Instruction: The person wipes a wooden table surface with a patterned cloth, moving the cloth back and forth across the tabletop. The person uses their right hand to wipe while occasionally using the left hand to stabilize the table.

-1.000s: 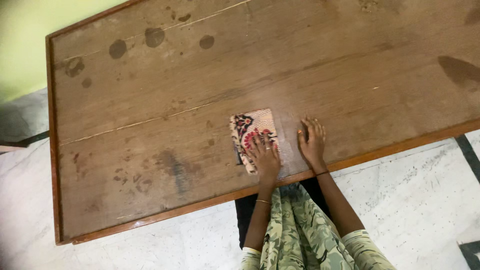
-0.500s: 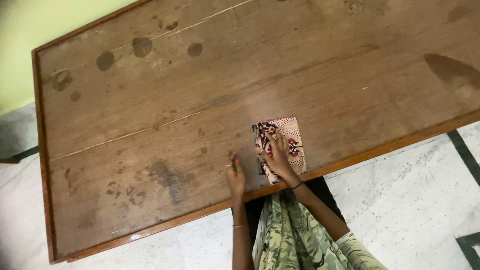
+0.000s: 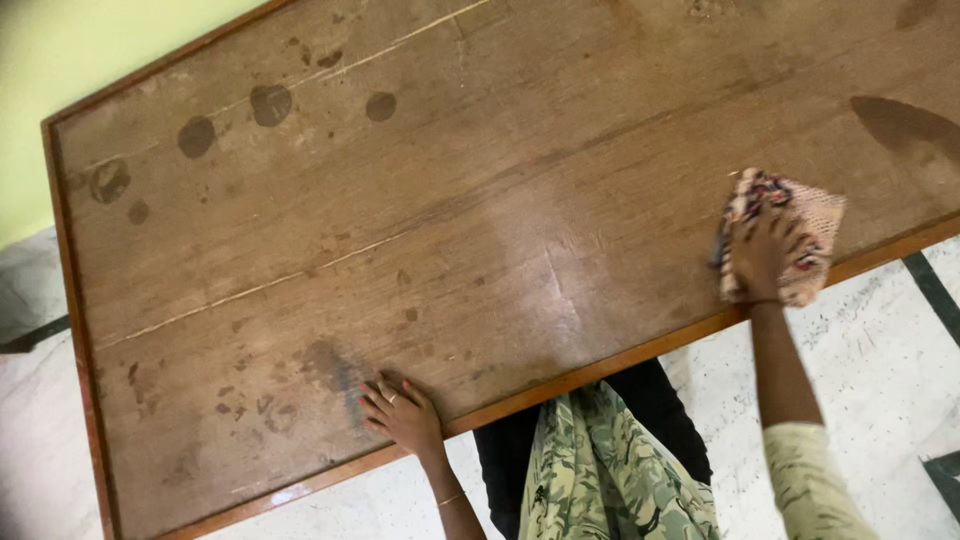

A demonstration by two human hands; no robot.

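Observation:
My right hand [image 3: 762, 258] lies on a folded cloth [image 3: 812, 222] with a red, black and cream print. It presses the cloth onto the wooden table [image 3: 520, 200] at the right, close to the near edge, and part of the cloth sticks out past my fingers. My left hand [image 3: 402, 411] rests flat on the table near the front edge, left of my body. Its fingers are spread and it holds nothing. A ring shows on one finger and a thin bangle on the wrist.
The tabletop carries dark round stains [image 3: 270, 103] at the far left, a large dark patch [image 3: 900, 122] at the far right and a long pale scratch. A raised rim [image 3: 62, 300] runs along its left side. Below lies a pale stone floor [image 3: 870, 370]; a green wall [image 3: 60, 70] stands at the upper left.
My right hand has slid the cloth from the middle front of the table far to the right. My left hand has moved left and settled flat by the front edge.

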